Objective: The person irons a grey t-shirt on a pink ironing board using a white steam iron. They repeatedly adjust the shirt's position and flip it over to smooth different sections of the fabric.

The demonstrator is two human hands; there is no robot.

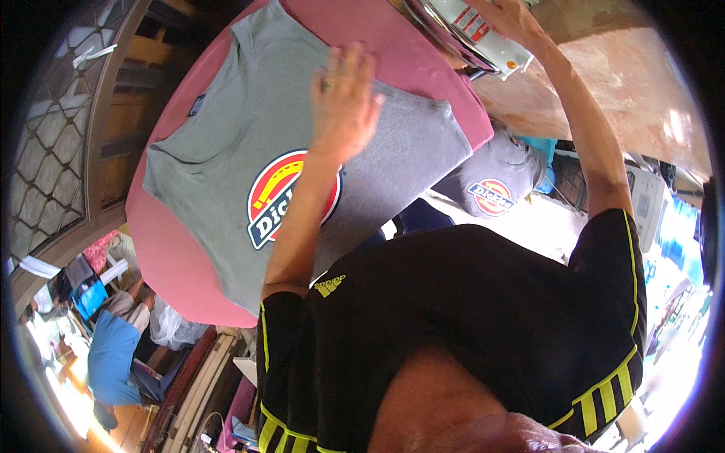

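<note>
A grey sleeveless shirt (pixel 219 155) with a round red, yellow and blue print (pixel 332 198) is spread over a pink padded ironing board (pixel 170 249). My left hand (pixel 346 106) lies flat on the shirt's upper right part, fingers stretched out and a little blurred; that forearm covers part of the print. At the top edge, past the board's far right side, my right hand (pixel 510 19) is closed at a white and chrome iron (pixel 472 34). The frame edge cuts off its fingertips and part of the iron.
Another grey garment with a similar print (pixel 495 185) lies in a heap right of the board. A metal lattice (pixel 49 166) stands at the left. Lower left, a person in blue (pixel 115 359) is near a clear plastic bag (pixel 174 326). A pinkish wall (pixel 627 83) bounds the right.
</note>
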